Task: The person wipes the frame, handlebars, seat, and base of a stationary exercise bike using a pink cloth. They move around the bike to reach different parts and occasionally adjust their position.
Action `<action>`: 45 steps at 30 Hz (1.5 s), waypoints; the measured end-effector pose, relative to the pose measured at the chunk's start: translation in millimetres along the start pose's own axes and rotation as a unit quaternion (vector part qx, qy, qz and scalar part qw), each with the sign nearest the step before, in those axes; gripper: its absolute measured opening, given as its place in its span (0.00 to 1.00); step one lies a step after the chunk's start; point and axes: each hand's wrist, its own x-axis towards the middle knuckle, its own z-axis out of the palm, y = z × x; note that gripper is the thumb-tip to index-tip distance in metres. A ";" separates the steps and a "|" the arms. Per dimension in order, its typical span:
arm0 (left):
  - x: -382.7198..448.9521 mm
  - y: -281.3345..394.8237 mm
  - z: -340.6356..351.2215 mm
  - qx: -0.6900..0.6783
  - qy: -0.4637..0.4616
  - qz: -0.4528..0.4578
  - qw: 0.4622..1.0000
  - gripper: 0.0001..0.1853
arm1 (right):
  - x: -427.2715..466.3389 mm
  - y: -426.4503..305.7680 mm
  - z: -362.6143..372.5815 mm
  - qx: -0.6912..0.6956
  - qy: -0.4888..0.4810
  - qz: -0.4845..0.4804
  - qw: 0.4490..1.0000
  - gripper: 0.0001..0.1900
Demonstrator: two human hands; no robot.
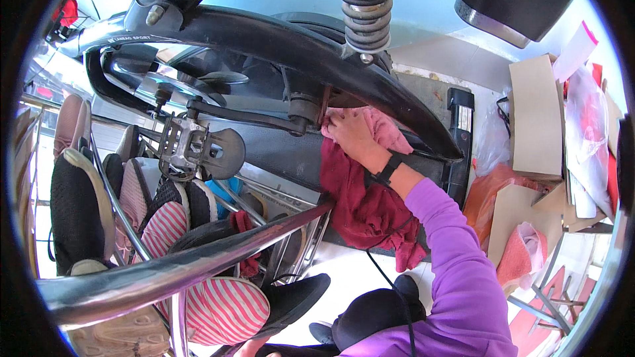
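Note:
Beneath the curved black frame of an exercise bike point(278, 49), my right hand point(350, 131) presses on a pink cloth point(384, 131), fingers bent into it, close to the crank hub. A dark red cloth point(347, 198) hangs below it over the black base. Left of the hand, a crank arm point(248, 115) runs to a metal and black pedal point(186, 146). Only some fingers of my left hand point(250, 348) show at the bottom edge, near a pink-striped slipper point(228, 307); whether they hold anything is hidden.
A metal rack rail point(198, 272) crosses the lower left, with several shoes and slippers around it. A coil spring point(367, 15) hangs above. At right stand a cardboard box point(537, 119), plastic bags and a rolled coral towel point(523, 253). A black cable point(392, 282) runs past my knee.

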 end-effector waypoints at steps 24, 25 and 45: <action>24.0 41.0 -5.2 0.071 0.552 0.190 0.809 0.08 | 25.0 -47.6 -158.6 0.300 0.337 0.133 0.882 0.32; 24.7 41.4 -6.6 0.071 0.561 0.193 0.802 0.09 | 35.2 -53.1 -163.5 0.288 0.315 0.131 0.895 0.33; 22.3 76.2 -4.3 0.084 0.566 0.247 0.782 0.12 | -22.1 -41.3 -157.4 0.330 0.213 0.232 0.890 0.30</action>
